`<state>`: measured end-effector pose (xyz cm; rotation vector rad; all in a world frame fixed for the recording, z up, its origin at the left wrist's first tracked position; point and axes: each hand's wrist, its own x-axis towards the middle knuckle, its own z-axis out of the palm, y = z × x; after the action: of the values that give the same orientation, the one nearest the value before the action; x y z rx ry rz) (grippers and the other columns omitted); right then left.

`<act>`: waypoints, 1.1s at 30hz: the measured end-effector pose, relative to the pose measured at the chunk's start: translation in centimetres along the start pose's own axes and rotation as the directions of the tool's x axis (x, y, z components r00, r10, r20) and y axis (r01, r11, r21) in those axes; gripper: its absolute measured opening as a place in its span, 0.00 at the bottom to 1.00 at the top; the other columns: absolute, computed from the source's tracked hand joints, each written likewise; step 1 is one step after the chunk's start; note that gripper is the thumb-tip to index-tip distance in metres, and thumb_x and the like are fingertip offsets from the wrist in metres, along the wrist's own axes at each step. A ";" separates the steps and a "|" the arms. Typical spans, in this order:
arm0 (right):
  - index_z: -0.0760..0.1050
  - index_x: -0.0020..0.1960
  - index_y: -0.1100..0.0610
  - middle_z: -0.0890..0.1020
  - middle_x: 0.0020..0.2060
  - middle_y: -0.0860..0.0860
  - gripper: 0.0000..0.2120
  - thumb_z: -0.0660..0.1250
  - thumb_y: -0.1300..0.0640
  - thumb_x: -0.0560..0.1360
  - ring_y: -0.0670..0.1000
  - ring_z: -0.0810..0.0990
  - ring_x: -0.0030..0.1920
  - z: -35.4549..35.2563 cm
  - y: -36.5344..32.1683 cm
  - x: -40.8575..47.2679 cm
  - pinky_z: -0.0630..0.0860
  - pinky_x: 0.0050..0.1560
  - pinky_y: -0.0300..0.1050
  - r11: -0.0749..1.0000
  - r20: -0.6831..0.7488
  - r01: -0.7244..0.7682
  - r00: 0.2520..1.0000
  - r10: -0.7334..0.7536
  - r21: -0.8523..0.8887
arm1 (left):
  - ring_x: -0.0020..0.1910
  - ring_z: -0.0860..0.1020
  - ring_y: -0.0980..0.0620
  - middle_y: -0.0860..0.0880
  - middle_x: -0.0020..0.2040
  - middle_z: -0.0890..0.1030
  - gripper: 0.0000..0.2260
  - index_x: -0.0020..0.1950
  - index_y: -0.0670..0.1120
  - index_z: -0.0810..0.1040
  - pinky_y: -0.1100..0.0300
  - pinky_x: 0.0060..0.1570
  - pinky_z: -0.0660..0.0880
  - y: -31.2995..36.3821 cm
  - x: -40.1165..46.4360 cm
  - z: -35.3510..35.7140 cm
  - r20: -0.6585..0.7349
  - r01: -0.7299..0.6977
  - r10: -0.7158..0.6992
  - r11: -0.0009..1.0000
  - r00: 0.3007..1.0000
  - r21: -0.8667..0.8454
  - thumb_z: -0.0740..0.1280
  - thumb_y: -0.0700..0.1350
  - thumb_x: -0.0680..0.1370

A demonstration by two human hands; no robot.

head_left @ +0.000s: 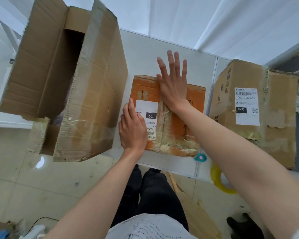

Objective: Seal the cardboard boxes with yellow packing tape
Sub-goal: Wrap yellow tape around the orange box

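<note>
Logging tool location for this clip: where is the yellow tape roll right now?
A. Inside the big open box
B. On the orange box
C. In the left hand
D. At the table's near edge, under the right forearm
D: the yellow tape roll lies at the table edge beneath the right forearm; both hands press the orange box.

Orange box (193, 102) flat, yellow tape roll (217, 180) seemingly beside

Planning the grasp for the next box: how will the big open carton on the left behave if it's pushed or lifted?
The big open carton probably flexes rather than staying stiff: its flaps hang open, unsealed. It likely tips easily, since it overhangs the table edge. Its creased walls and torn old tape suggest worn cardboard that may buckle under a one-sided grip.
</note>
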<state>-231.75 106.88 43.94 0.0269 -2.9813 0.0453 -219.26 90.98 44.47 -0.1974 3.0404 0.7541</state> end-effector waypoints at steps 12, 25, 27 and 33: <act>0.61 0.80 0.50 0.58 0.80 0.56 0.26 0.47 0.44 0.85 0.58 0.54 0.81 -0.1 -1.1 0.6 0.47 0.79 0.61 0.997 0.022 -0.020 1.000 0.018 0.073 | 0.63 0.76 0.48 0.47 0.73 0.70 0.24 0.81 0.46 0.57 0.52 0.54 0.77 0.1 0.0 0.1 -0.004 0.013 -0.013 1.000 1.000 0.019 0.50 0.50 0.85; 0.64 0.77 0.51 0.72 0.72 0.52 0.22 0.46 0.50 0.86 0.55 0.70 0.71 1.3 0.3 3.1 0.58 0.76 0.55 0.997 -0.023 0.020 1.000 -0.018 0.081 | 0.61 0.76 0.49 0.48 0.73 0.70 0.23 0.81 0.48 0.58 0.53 0.52 0.78 -0.3 0.2 0.5 -0.021 0.001 0.000 1.000 1.000 0.023 0.53 0.49 0.86; 0.66 0.76 0.51 0.74 0.69 0.51 0.21 0.46 0.51 0.86 0.53 0.71 0.69 1.3 0.6 3.3 0.58 0.75 0.53 0.993 -0.045 -0.042 0.998 0.048 0.114 | 0.61 0.76 0.49 0.48 0.72 0.70 0.23 0.81 0.48 0.58 0.53 0.52 0.79 -0.3 0.3 0.7 -0.026 -0.004 0.005 1.000 1.000 0.019 0.53 0.49 0.86; 0.70 0.68 0.54 0.77 0.60 0.47 0.16 0.56 0.56 0.81 0.47 0.74 0.63 -1.9 3.1 0.6 0.63 0.70 0.50 0.726 -0.100 -0.447 0.814 0.572 0.523 | 0.64 0.76 0.48 0.47 0.71 0.71 0.23 0.81 0.47 0.60 0.52 0.53 0.78 -0.3 0.1 0.6 -0.044 0.007 -0.007 1.000 0.999 -0.008 0.54 0.48 0.85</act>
<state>-232.10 110.06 45.82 -0.7007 -2.5388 0.7902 -219.39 90.99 43.85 -0.2272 3.0762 0.7722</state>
